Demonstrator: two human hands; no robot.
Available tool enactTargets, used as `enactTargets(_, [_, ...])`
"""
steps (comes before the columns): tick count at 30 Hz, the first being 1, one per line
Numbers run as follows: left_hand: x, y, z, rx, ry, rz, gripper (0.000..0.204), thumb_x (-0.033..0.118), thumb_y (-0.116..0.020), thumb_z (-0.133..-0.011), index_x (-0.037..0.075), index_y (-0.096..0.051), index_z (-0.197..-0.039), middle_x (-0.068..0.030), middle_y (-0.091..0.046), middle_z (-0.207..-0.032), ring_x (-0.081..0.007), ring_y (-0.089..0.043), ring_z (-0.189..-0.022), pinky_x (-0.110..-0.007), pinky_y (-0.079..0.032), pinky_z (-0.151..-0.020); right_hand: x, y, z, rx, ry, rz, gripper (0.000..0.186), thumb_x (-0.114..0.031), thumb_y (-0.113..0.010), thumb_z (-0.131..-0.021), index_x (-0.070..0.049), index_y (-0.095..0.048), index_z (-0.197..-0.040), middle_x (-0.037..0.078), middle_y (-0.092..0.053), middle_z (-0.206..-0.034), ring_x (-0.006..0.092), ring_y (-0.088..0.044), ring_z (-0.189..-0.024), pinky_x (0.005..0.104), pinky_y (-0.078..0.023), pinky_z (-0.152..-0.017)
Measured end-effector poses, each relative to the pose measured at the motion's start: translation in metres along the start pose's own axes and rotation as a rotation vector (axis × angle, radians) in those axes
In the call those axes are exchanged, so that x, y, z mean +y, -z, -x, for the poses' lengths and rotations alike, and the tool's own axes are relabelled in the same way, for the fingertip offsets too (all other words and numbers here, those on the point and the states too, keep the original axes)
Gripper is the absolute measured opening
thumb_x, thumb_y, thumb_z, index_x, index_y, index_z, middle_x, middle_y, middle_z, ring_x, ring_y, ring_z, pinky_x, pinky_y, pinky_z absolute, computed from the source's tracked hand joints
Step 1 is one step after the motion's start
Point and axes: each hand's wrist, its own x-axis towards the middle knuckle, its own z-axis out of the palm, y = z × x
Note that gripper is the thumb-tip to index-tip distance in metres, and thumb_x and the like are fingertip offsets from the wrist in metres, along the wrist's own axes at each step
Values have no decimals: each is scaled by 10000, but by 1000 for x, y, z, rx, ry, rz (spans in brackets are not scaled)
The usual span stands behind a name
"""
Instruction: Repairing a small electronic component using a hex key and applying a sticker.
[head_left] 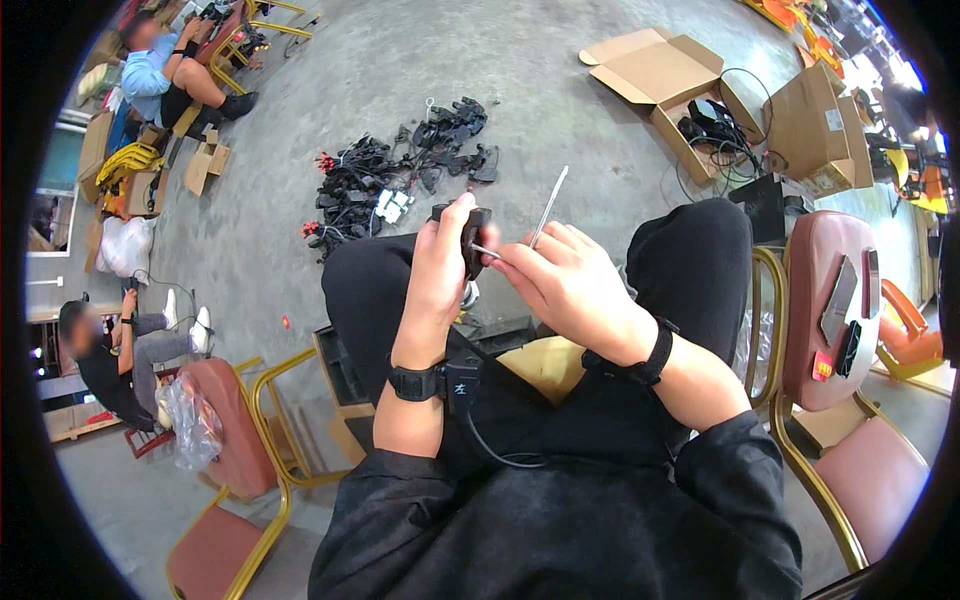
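Note:
My left hand (440, 252) is closed round a small dark block-like part (473, 238), held up above my lap. Between the fingertips of my right hand (575, 280) is a thin metal hex key (551, 207), apparently L-shaped. Its long arm points up and away, while the short arm reaches left to the face of the dark part. My fingers hide the bend, and whether the tip sits inside the part is too small to tell. On the floor beyond my knees lies a pile of black parts (360, 185) with cables and some red pieces.
An opened cardboard box (690, 140) with black devices and cables lies ahead right, beside a taller carton (815, 125). Chairs stand on both sides; the right chair (825, 300) carries flat dark items. Two people sit at left, one (155, 75) far off, one (105, 350) nearer.

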Motion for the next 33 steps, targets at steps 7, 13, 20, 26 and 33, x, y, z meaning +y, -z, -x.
enactTargets(7, [0, -1, 2, 24, 8, -41, 405, 358, -441, -1004, 57, -515, -744, -37, -524, -697, -118, -491, -626, -257, -413, -608, -3, 1, -3, -3, 2, 91, 108, -191, -660, -878, -91, -620, -881, 40, -553, -689, 220, -560, -666, 339, -456, -630])
enactTargets(13, [0, 0, 1, 19, 17, 24, 404, 367, -519, -979, 47, -567, -737, -51, -571, -669, -130, -512, -588, -273, -417, -583, -12, 17, -7, -340, -630, -644, 166, -185, -566, -966, -33, -621, -928, 80, -652, -712, 282, -606, -624, 335, -488, -617])
enactTargets(20, [-2, 4, -1, -16, -20, 30, 393, 379, -523, -977, 40, -571, -782, -54, -575, -700, -125, -527, -613, -262, -433, -590, -5, 3, -1, -147, -332, -349, 203, -265, -580, -959, -67, -588, -913, 133, -609, -628, 343, -623, -591, 420, -485, -542])
enactTargets(26, [-3, 4, -2, 5, 13, -1, 389, 373, -515, -982, 43, -573, -786, -55, -575, -703, -122, -534, -637, -257, -435, -596, -1, -1, 2, -27, -22, 79, 143, -229, -641, -910, -94, -597, -893, 51, -552, -584, 233, -596, -569, 364, -490, -546])
enactTargets(33, [-2, 3, -1, -33, 6, 18, 391, 389, -523, -982, 43, -580, -810, -58, -579, -728, -125, -540, -656, -267, -449, -610, -6, 1, -1, -120, -262, -210, 171, -226, -615, -933, -64, -609, -878, 67, -614, -636, 236, -624, -579, 334, -494, -560])
